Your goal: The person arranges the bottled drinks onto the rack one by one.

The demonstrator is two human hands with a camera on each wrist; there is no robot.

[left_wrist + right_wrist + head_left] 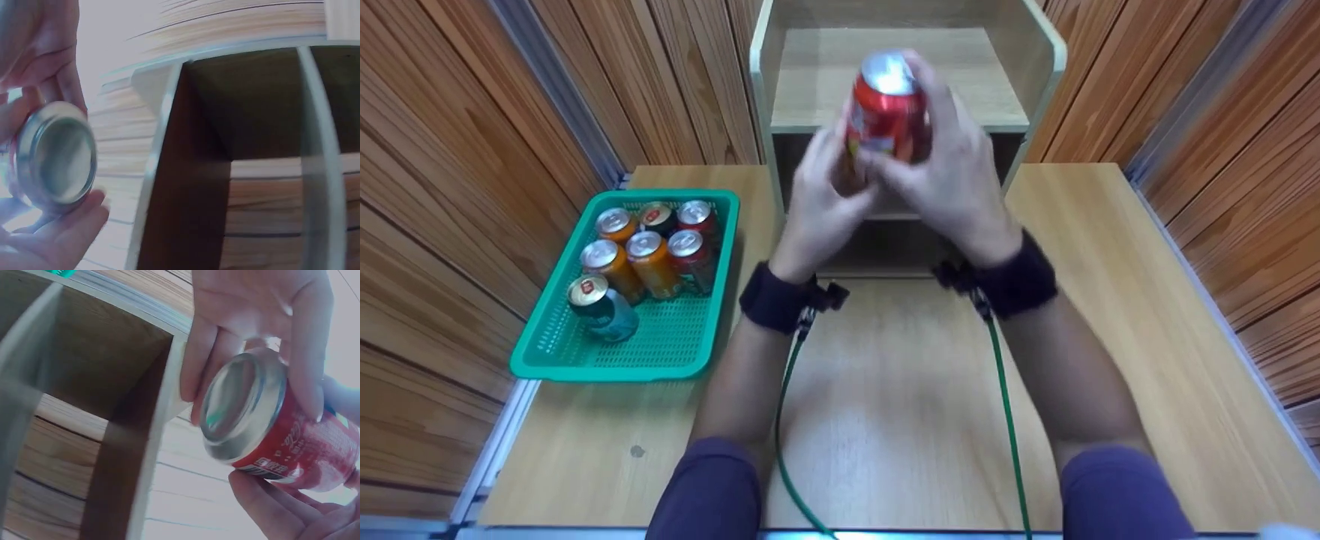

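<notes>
While both hands' fingers clasp red can (887, 105), wooden shelf (1039, 90) just behind — green basket (675, 352) left, seemingly seven cans.

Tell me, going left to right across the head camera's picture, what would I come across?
Green basket holding several cans → left hand → red can gripped in both hands, in front of the wooden shelf unit → right hand → bare right stretch of the wooden table.
</notes>
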